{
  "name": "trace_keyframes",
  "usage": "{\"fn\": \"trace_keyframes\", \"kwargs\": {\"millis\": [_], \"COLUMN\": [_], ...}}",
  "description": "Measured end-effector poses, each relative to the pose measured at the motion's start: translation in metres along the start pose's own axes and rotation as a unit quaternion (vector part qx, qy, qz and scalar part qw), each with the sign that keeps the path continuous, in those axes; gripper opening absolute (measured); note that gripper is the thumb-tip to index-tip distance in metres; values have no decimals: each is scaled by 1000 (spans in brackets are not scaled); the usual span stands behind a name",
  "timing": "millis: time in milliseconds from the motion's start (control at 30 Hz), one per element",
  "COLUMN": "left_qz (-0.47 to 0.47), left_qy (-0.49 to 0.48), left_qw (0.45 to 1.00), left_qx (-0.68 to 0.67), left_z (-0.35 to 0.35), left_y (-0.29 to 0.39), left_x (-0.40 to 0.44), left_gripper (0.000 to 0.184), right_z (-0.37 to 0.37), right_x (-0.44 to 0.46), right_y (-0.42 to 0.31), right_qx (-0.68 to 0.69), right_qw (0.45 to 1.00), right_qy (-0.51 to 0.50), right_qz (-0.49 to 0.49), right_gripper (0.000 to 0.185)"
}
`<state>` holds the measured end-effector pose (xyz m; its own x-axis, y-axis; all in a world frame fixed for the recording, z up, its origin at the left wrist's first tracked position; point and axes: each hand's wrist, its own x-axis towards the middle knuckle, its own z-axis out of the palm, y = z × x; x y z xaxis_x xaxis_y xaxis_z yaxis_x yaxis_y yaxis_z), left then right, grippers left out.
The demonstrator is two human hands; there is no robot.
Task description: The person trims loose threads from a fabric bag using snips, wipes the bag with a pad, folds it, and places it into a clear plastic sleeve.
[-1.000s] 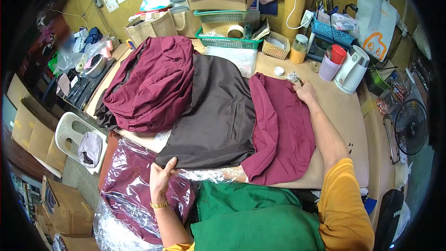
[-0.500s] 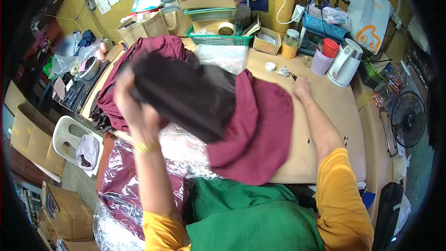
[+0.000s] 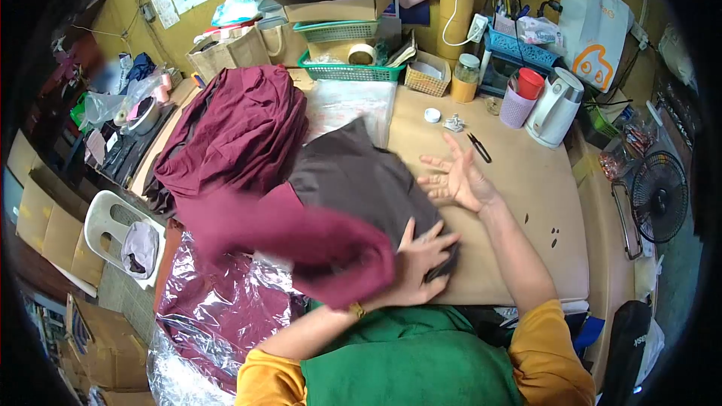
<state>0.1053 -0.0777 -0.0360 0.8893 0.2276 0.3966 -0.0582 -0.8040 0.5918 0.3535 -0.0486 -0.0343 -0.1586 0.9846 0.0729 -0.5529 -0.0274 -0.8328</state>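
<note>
A garment of dark grey cloth (image 3: 361,173) with a maroon section (image 3: 323,237) lies in front of me, the maroon section blurred and partly over my left wrist. My left hand (image 3: 423,265) rests on the near right corner of the grey cloth, fingers spread. Just past the cloth's right edge, my right hand (image 3: 462,180) is open with its fingers apart and nothing in them. Black thread snips (image 3: 479,148) lie on the table beyond that hand. A heap of maroon garments (image 3: 233,124) sits to the left.
Clear plastic packaging with maroon cloth (image 3: 218,316) hangs at the near left edge. A green basket (image 3: 353,71), a jar (image 3: 465,79), a cup (image 3: 519,101) and a white kettle (image 3: 554,109) line the back of the brown table (image 3: 526,180). A fan (image 3: 659,195) stands at right.
My left hand came down and right with the garment, which turned over onto the table. My right hand let go of the snips and moved nearer the cloth.
</note>
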Motion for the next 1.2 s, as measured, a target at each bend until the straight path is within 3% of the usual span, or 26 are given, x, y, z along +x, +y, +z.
{"fn": "trace_keyframes", "kwargs": {"millis": [33, 100, 167, 200, 233, 267, 333, 400, 433, 467, 533, 567, 600, 667, 700, 767, 867, 933, 967, 1000, 1033, 1067, 1100, 1133, 1200], "left_qz": [-30, -78, -111, -116, -103, -89, -80, -47, -42, -42, -64, -68, -70, -140, -142, -122, -107, -114, -148, -196, -297, -320, -328, -254, -199], "left_qy": [-45, -91, -175, -174, -138, -103, -57, -39, -39, -39, -38, -1, 0, 37, 48, 20, -45, -145, -125, -162, -94, -4, 88, 201, 340], "left_qw": [999, 993, 976, 976, 984, 990, 994, 997, 996, 996, 997, 998, 997, 984, 980, 979, 976, 925, 910, 860, 825, 794, 759, 724, 713], "left_qx": [-6, 18, 60, 61, 51, 41, 50, 51, 67, 66, 22, -16, -16, -100, -134, -160, -184, -333, -366, -443, -472, -518, -556, -609, -580], "left_z": [12, 30, 30, 30, 31, 34, 46, 46, 45, 45, 45, 39, 30, 17, 24, 29, 18, 9, 5, -4, -29, -49, -69, -76, -93], "left_y": [0, 6, 12, 12, 12, 11, 4, 4, 5, 4, -1, -3, -2, 6, 3, 8, 28, 34, 37, 31, 43, 51, 60, 63, 84], "left_x": [-15, -34, -40, -43, -47, -51, -57, -57, -57, -59, -65, -72, -78, -82, -90, -92, -75, -73, -79, -88, -97, -109, -121, -130, -122], "left_gripper": [42, 40, 37, 37, 35, 33, 31, 27, 31, 31, 42, 52, 52, 55, 56, 56, 53, 49, 47, 34, 33, 34, 34, 35, 38], "right_z": [3, 10, 24, 32, 39, 47, 71, 92, 90, 83, 58, 37, 17, 5, 18, 59, 98, 113, 109, 102, 83, 89, 77, 72, 56], "right_x": [1, 6, 11, 13, 14, 15, 14, 9, 8, 14, 29, 40, 49, 52, 50, 54, 69, 79, 84, 94, 111, 109, 115, 114, 113], "right_y": [9, 26, 37, 44, 51, 54, 52, 75, 88, 105, 105, 96, 82, 43, 41, 51, 86, 106, 106, 105, 113, 96, 89, 73, 44], "right_qx": [1, -151, -232, -311, -391, -389, -604, -679, -719, -723, -567, -407, -230, -322, -320, -518, -658, -691, -739, -781, -712, -691, -670, -665, -600], "right_qw": [1000, 980, 965, 944, 920, 921, 780, 723, 676, 657, 816, 896, 940, 887, 888, 816, 725, 698, 658, 613, 694, 712, 722, 704, 732], "right_qy": [-1, 79, 74, 72, 33, 30, -106, -97, -117, -93, 65, 149, 227, 286, 285, 190, 76, 56, 13, -30, 18, 83, 122, 180, 247], "right_qz": [2, 100, 92, 80, 5, 5, -124, -83, -107, -193, -91, -102, -107, -167, -165, -171, -186, -180, -146, -112, -102, -90, -123, -169, -206], "right_gripper": [94, 94, 102, 110, 107, 107, 103, 82, 55, 34, 25, 24, 23, 38, 38, 67, 106, 93, 75, 59, 29, 21, 21, 22, 23]}}
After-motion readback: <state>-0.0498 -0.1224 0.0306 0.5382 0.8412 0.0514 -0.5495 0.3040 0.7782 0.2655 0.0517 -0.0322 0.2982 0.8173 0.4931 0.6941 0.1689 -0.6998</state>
